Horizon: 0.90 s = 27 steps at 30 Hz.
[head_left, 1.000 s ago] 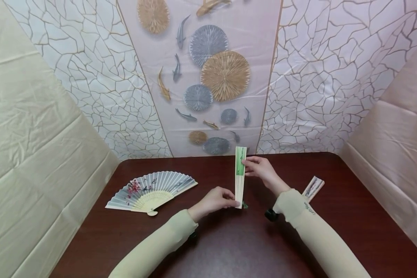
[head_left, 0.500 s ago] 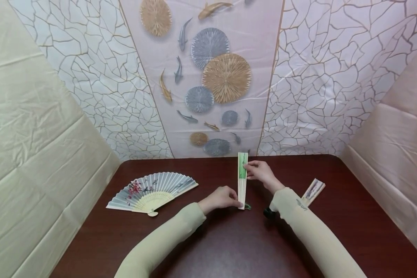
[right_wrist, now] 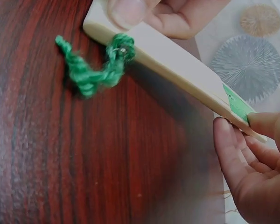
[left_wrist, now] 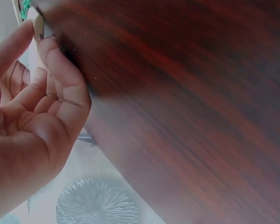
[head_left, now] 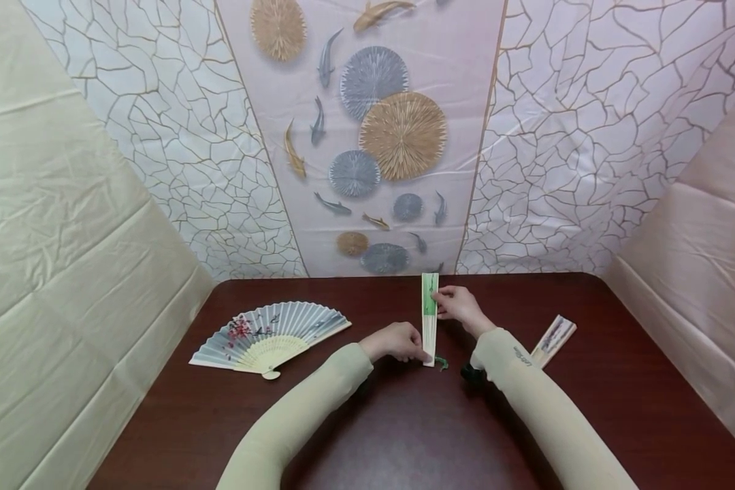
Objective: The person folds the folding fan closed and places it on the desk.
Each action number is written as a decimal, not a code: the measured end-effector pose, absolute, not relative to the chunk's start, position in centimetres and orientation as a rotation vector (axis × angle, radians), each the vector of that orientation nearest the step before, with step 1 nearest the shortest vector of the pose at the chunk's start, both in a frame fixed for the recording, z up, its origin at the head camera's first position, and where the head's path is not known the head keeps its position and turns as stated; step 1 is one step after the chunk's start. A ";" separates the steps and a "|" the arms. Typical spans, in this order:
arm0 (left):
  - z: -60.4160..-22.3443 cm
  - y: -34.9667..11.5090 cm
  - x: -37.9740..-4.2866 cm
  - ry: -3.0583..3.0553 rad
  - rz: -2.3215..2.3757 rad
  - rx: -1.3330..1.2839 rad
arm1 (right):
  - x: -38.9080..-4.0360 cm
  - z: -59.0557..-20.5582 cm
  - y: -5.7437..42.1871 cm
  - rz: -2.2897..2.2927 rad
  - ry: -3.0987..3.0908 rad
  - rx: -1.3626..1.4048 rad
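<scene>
A folded hand fan (head_left: 429, 327) with a green upper part and pale ribs is held upright between both hands in the head view. My left hand (head_left: 398, 341) pinches its lower end between thumb and fingers. Higher up, my right hand (head_left: 462, 306) grips the green part, thumb in front. In the right wrist view a green tassel (right_wrist: 91, 77) hangs from the fan's pivot end, over the table. The left wrist view shows the pivot end at the left hand's fingertips; most of the fan is hidden there.
An open fan (head_left: 269, 337) with red blossoms lies on the dark wooden table (head_left: 398, 429) at left. Another folded fan (head_left: 552, 340) lies at right, partly covered by the right sleeve. A patterned cloth (head_left: 355, 136) rises behind the table's back edge.
The folded fan and both hands have shifted slightly right and down in the head view. The left forearm has swung right, and more of the green tassel shows beside the fan.
</scene>
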State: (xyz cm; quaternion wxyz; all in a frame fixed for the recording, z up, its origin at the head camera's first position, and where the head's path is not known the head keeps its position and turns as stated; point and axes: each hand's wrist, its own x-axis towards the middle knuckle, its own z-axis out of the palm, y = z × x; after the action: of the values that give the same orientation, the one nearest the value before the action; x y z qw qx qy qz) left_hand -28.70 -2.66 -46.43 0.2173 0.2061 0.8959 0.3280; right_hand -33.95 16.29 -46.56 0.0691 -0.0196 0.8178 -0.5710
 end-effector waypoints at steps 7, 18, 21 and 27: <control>-46.5 -2.5 -28.8 2.424 0.925 0.554 | -34.1 -47.5 16.7 -1.600 2.478 -0.047; -46.3 -2.4 -29.0 2.380 0.906 0.562 | -34.2 -48.1 16.8 -1.600 2.437 -0.018; -46.3 -2.4 -29.1 2.371 0.906 0.563 | -34.2 -48.0 16.7 -1.598 2.446 -0.014; -46.4 -2.5 -29.4 2.367 0.897 0.586 | -34.1 -47.9 16.6 -1.591 2.458 -0.026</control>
State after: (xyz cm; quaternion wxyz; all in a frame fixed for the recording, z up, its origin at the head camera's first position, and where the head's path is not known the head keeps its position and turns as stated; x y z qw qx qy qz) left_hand -29.38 -2.53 -46.45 0.2685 0.2173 0.8775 0.3327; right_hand -34.07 16.57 -47.89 0.1064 -0.0088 0.8346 -0.5404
